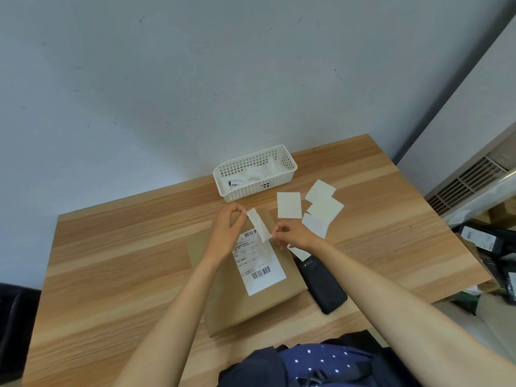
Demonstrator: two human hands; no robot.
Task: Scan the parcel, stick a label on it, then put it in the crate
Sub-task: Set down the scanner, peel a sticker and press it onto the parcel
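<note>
A flat brown cardboard parcel (229,297) lies on the wooden table in front of me, with a white shipping label with barcodes (259,263) stuck on its top. Above the parcel I hold a small white label (259,224) stretched between both hands. My left hand (227,230) pinches its upper end and my right hand (293,234) pinches its lower end. A black handheld scanner (321,283) lies on the table against the parcel's right side. The white perforated crate (254,174) stands behind the parcel, with white packets inside.
Several loose white label sheets (315,208) lie on the table to the right of the crate, and another small sheet (300,252) rests by the scanner's top. Dark boxes (491,247) are stacked on the floor beyond the table's right edge. A wall runs behind the table.
</note>
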